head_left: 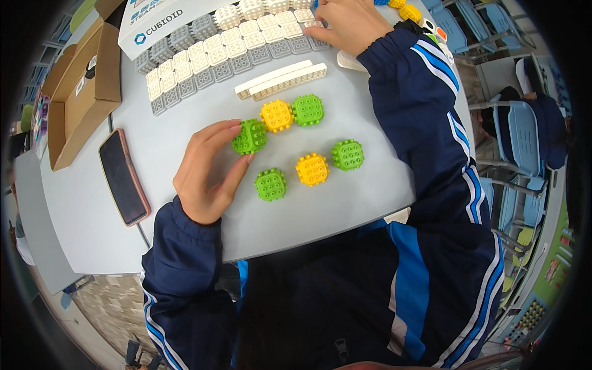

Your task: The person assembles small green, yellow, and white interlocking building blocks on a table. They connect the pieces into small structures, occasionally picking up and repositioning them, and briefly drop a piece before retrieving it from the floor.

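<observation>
In the head view, the left hand (206,169) angles in from the lower left, fingers parted just enough to pinch a green studded block (249,137) beside a yellow block (276,116) on the counter (370,191). The right arm (410,111) stretches far forward, its right hand (353,26) among white pieces (253,40); its grip I cannot tell.

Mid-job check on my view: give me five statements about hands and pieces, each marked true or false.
1. The left hand holds a green cube. True.
2. The phone is right of the cubes. False: the phone is left of them.
3. In the near row, a yellow cube sits between two green ones. True.
4. The right hand is nearer the body than the left. False: the right hand is farther out, by the white tiles.
5. White strips lie beyond the cubes. True.
</observation>
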The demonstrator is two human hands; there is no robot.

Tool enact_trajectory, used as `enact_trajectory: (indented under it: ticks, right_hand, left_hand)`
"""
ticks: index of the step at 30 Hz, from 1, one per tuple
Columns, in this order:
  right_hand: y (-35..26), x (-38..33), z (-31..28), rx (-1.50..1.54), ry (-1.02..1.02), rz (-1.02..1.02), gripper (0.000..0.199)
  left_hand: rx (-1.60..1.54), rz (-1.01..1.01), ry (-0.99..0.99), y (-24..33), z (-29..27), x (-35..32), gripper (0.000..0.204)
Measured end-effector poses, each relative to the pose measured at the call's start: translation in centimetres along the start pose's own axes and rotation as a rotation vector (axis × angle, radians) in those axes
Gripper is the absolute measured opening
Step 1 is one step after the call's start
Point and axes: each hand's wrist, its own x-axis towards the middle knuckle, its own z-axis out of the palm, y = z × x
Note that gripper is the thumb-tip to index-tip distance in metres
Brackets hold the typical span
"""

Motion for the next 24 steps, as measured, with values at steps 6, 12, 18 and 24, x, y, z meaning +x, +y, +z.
enact_trajectory:
  ticks: [6,12,18,24]
  right_hand:
    - [0.2,0.1,0.7,0.074,0.056,0.018,0.036]
    - [-0.1,-0.2,-3.0,0.15,0.022,0.064,0.031]
    - [-3.3,-3.9,-8.0,0.78,0.174,-0.155,0.025]
    - [-8.2,-6.3,-7.6,1.091,0.184,-0.227,0.031]
  left_hand:
    - [-0.003,0.026,0.037,0.2,-0.2,0.0,0.042]
    - [-0.07,0.042,0.071,-0.5,0.1,-0.6,0.047]
    - [-0.186,0.027,0.106,-0.1,0.4,-1.0,0.054]
    - [-0.164,0.119,0.12,1.0,1.6,-1.4,0.062]
